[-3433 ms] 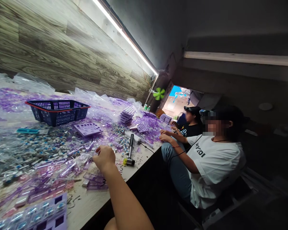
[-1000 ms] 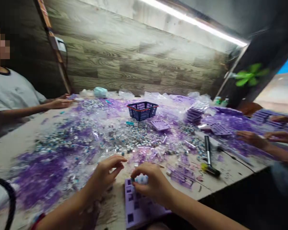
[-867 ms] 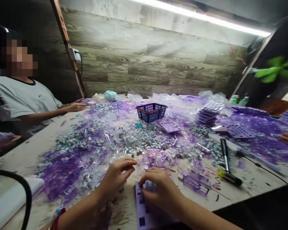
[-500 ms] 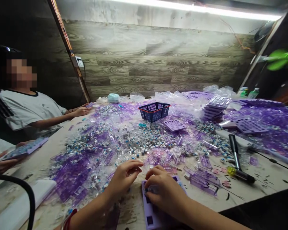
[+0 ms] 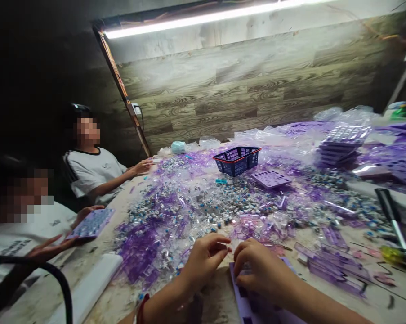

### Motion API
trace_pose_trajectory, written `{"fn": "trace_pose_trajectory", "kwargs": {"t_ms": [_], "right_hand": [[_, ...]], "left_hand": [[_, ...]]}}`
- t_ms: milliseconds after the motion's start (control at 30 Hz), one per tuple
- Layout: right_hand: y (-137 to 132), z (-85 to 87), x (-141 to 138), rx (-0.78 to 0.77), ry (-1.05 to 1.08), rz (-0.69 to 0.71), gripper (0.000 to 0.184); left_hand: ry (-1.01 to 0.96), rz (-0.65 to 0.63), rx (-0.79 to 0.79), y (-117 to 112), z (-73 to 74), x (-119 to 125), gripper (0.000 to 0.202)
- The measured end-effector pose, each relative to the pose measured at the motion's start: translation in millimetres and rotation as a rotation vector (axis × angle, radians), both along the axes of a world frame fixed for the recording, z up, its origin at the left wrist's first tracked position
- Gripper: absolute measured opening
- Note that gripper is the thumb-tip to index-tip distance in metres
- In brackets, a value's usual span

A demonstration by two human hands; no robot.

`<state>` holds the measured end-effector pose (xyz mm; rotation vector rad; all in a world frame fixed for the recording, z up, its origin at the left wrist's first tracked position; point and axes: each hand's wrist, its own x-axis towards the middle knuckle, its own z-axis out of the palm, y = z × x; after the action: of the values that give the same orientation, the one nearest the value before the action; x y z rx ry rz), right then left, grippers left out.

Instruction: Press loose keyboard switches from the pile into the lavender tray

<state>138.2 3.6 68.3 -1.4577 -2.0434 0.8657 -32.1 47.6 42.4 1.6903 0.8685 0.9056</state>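
Note:
My right hand [image 5: 260, 267] is bent over a light purple plate with square holes [image 5: 240, 302], its fingertips curled down near the plate's upper left part. Whatever lies under those fingers is hidden by the hand. Just left of the plate, my left hand [image 5: 206, 256] hovers with thumb and fingertips drawn together; anything between them is too small to make out. In front of both hands spreads a heap of small white and blue switch-like parts [image 5: 219, 204]. Clear purple strips [image 5: 331, 265] lie to the right of my right hand.
A dark blue basket [image 5: 236, 165] stands mid-table beside another purple plate [image 5: 271, 178]. Stacked plates [image 5: 342, 141] and a black-handled hammer-like tool [image 5: 393, 216] are to the right. A white bar [image 5: 91, 288] lies left. Two people sit at left, one holding a plate [image 5: 93, 222].
The camera view has swung left and tilted, so everything sits further right and the second person shows more. Both hands keep nearly the same pose by the plate.

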Motion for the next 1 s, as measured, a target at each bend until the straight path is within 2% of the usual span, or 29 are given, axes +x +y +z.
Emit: {"fn": "trace_pose_trajectory", "kwargs": {"t_ms": [100,267,433,567,733,900,1000], "right_hand": [[1,2.2,-2,0.010,-0.055,0.002,0.025],[0,12.9,-8,0.029,-0.197,0.038,0.027],[-2,21.6,-14,0.045,-0.317,0.064,0.030],[-3,18.6,-15,0.098,-0.377,0.087,0.029],[-1,14.2,-16,0.125,-0.403,0.050,0.028],[-1,13.9,-14,0.114,-0.413,0.072,0.026],[1,6.9,-13,0.124,-0.378,0.089,0.026]], "left_hand": [[0.001,0.009,-0.003,-2,1.6,0,0.021],[0.130,0.021,0.096,-3,6.6,-1,0.023],[0.159,0.010,0.088,-3,8.0,0,0.026],[0.209,0.019,0.096,-5,10.4,1,0.027],[0.268,0.049,0.115,-5,14.5,0,0.025],[0.158,0.026,0.028,-1,5.3,-2,0.024],[0.093,0.017,-0.047,-1,0.2,-2,0.026]]}}
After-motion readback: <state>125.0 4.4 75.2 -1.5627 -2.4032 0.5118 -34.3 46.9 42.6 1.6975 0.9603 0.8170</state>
